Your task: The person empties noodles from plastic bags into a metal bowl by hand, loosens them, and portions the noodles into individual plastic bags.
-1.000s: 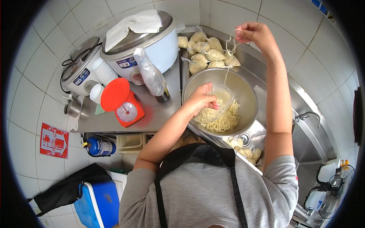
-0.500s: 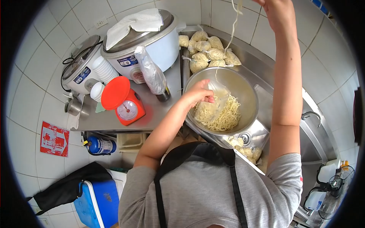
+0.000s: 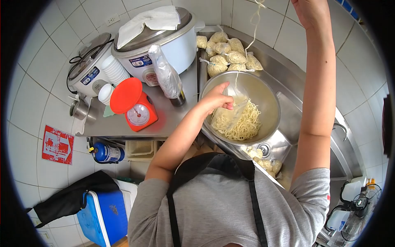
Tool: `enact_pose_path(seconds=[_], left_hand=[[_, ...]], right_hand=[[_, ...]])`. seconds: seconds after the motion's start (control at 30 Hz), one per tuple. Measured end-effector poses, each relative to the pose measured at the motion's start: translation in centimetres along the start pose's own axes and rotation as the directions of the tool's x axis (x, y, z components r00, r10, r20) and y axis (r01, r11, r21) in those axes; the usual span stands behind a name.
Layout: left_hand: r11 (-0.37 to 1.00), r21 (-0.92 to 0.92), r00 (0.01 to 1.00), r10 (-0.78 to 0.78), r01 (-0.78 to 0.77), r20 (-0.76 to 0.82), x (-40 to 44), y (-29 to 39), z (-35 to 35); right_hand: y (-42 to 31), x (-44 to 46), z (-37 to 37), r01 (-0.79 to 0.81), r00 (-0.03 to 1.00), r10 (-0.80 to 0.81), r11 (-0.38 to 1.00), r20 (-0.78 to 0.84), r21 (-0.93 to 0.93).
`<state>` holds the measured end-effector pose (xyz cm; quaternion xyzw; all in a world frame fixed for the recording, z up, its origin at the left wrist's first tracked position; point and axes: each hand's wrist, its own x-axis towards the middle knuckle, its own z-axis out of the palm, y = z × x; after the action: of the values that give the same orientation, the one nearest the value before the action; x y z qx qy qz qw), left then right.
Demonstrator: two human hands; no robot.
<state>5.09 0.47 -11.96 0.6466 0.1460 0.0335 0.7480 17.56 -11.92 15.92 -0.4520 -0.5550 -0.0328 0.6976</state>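
Observation:
Over the large steel bowl (image 3: 269, 109), my left hand (image 3: 218, 99) is closed on a clear plastic bag (image 3: 235, 115), its thumb pointing up. Pale yellow noodles (image 3: 250, 123) lie in the bowl, partly seen through the bag. My right hand (image 3: 311, 14) is raised high at the top edge, its fingertips cut off by the frame. A long noodle strand (image 3: 256, 29) hangs from above, near that hand, down toward the bowl and the bag. The grip on its upper end is out of view.
Tied bags of noodles (image 3: 230, 51) sit behind the bowl, and more bags (image 3: 269, 165) lie in the sink (image 3: 284, 142). To the left stand a red scale (image 3: 142, 113), a bottle in plastic (image 3: 166, 76), stacked cups (image 3: 115, 70) and a large rice cooker (image 3: 173, 45).
My right hand has moved up and to the right, further out of the frame, and the hanging strand has shifted slightly. My left hand stays over the bowl with the bag.

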Motion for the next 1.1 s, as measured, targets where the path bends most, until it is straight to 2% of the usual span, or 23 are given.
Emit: enact_pose_path(seconds=[0.13,0.2,0.23,0.27,0.3,0.33,0.37,0.4,0.43,0.47,0.57,0.6,0.67,0.7,0.73,0.77,0.8,0.83,0.9,0.93,0.97,1.0,1.1], left_hand=[[0.999,0.008,0.999,0.034,-0.034,0.025,-0.4,-0.1,-0.2],[0.999,0.022,0.999,0.024,-0.024,0.033,-1.0,0.0,-0.4],[1.000,0.030,0.999,0.004,-0.005,0.033,-1.7,0.5,-0.4],[0.999,0.038,0.999,-0.017,0.015,0.033,-2.2,0.7,-0.5],[0.999,0.040,1.000,-0.022,0.021,0.023,-2.4,0.8,-0.7],[0.999,0.040,1.000,-0.029,0.028,0.012,-2.7,0.7,-0.9],[0.999,0.039,0.999,-0.037,0.037,-0.001,-2.9,0.7,-1.0],[0.997,0.065,0.999,-0.042,0.043,-0.018,-3.1,0.7,-1.2],[0.995,0.091,0.998,-0.047,0.051,-0.035,-3.2,0.9,-1.3],[0.991,0.118,0.997,-0.051,0.057,-0.052,-3.3,1.2,-1.5],[0.953,0.302,0.993,-0.001,0.036,-0.117,-3.6,2.8,-1.8],[0.920,0.391,0.985,0.066,0.003,-0.162,-4.4,4.0,-1.1],[0.820,0.570,0.949,0.222,-0.058,-0.224,-5.6,6.7,0.5],[0.734,0.644,0.885,0.425,-0.214,-0.191,-5.0,6.7,0.7],[0.614,0.708,0.783,0.606,-0.348,-0.140,-4.1,6.3,1.0],[0.471,0.757,0.654,0.752,-0.452,-0.077,-3.3,5.4,1.1],[0.342,0.859,0.662,0.749,-0.380,-0.005,-0.9,3.1,-0.2],[0.410,0.848,0.750,0.661,-0.337,-0.021,-0.1,2.0,-0.7],[0.495,0.833,0.871,0.491,-0.248,-0.033,0.2,4.1,-0.8],[0.597,0.798,0.955,0.278,-0.086,-0.105,-0.1,4.9,-0.3],[0.678,0.731,0.958,0.251,-0.073,-0.137,-0.4,5.6,0.1],[0.752,0.657,0.962,0.215,-0.055,-0.166,-0.6,5.9,0.4],[0.871,0.487,0.976,0.160,-0.069,-0.148,0.3,5.3,0.2]], right_hand=[[0.2,-1.5,0.4,-0.080,0.996,0.082,0.994,0.026,-0.071],[3.7,-3.2,-1.2,-0.086,0.975,0.122,0.978,0.188,-0.188],[4.0,-4.7,-0.3,-0.209,0.922,0.267,0.953,0.280,-0.219],[4.0,-6.7,0.5,-0.324,0.839,0.405,0.909,0.365,-0.264],[5.4,-8.6,0.9,-0.355,0.748,0.455,0.889,0.483,-0.289],[7.0,-10.6,0.9,-0.283,0.624,0.550,0.821,0.555,-0.495],[8.8,-12.8,0.9,0.012,0.524,0.544,0.765,0.655,-0.644],[9.3,-14.7,0.9,0.136,0.404,0.568,0.738,0.717,-0.661],[11.3,-17.0,0.7,0.018,0.166,0.783,0.605,0.600,-0.796],[11.4,-18.3,0.7,-0.079,0.122,0.777,0.628,0.617,-0.775],[12.5,-18.0,-1.2,0.064,0.319,0.743,0.603,0.589,-0.795],[11.2,-17.2,-1.8,0.055,0.437,0.586,0.740,0.683,-0.670],[7.8,-15.9,-2.1,0.077,0.639,0.453,0.767,0.622,-0.637],[6.6,-16.0,-2.1,0.087,0.725,0.379,0.777,0.575,-0.623],[6.1,-16.3,-1.6,0.050,0.828,0.321,0.775,0.460,-0.630],[7.2,-16.7,-1.8,0.069,0.801,0.368,0.728,0.473,-0.682],[9.4,-17.9,-1.9,0.078,0.765,0.428,0.679,0.481,-0.729],[11.4,-18.9,-2.2,0.099,0.729,0.482,0.629,0.487,-0.771],[12.4,-18.8,-2.4,0.151,0.791,0.394,0.615,0.468,-0.774],[12.5,-18.6,-2.6,0.167,0.816,0.347,0.626,0.464,-0.762],[11.9,-19.0,-2.3,0.158,0.829,0.327,0.642,0.454,-0.751],[11.0,-18.7,-2.2,-0.005,0.782,0.490,0.623,0.386,-0.782],[10.0,-19.2,-1.2,0.031,0.943,0.186,0.774,0.274,-0.632]])
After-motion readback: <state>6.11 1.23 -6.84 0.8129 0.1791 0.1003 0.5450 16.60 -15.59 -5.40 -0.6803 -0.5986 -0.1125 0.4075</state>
